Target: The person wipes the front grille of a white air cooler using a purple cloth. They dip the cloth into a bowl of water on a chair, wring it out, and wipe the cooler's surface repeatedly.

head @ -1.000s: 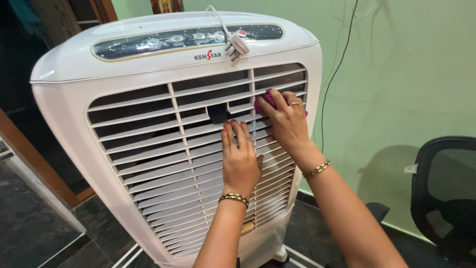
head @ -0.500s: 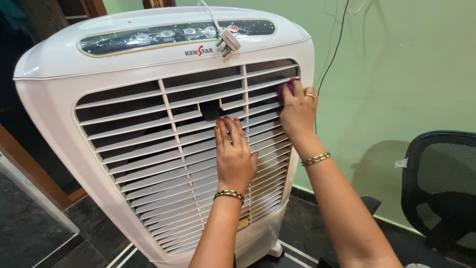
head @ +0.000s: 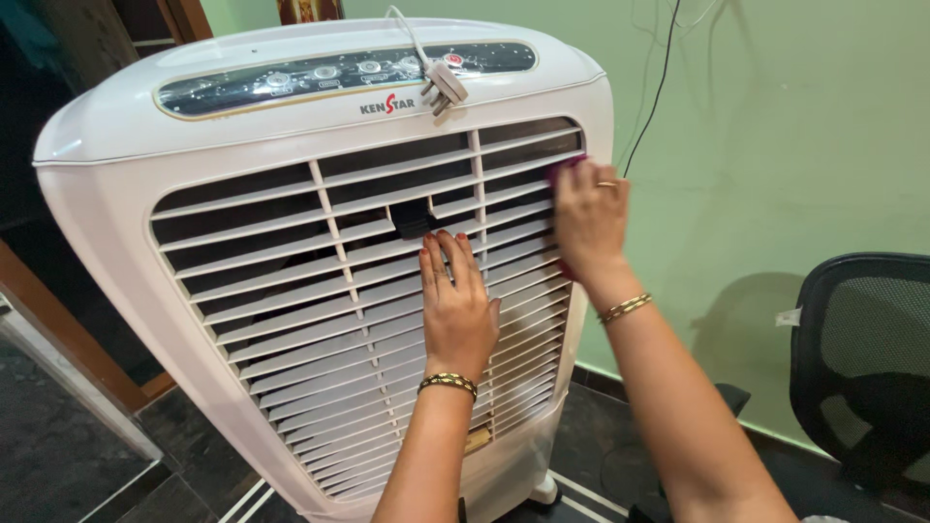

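Note:
A tall white air cooler (head: 126, 184) with a slatted front grille fills the view. My left hand (head: 455, 305) lies flat on the middle slats, fingers together, holding nothing. My right hand (head: 589, 221) presses a magenta cloth (head: 562, 170) against the right end of the upper slats; only a small edge of the cloth shows past my fingers. Both wrists wear gold bangles. A white power plug (head: 444, 85) with its cord lies on the cooler's top, by the dark control panel (head: 339, 73).
A green wall (head: 775, 145) stands behind, with a black cable (head: 649, 97) hanging down it. A black mesh office chair (head: 862, 358) is at the right. Dark floor tiles and a wooden door frame (head: 68, 339) are at the left.
My right hand slid the cloth from the upper middle slats to the grille's right edge. My left hand stayed flat on the slats. The camera shifted slightly.

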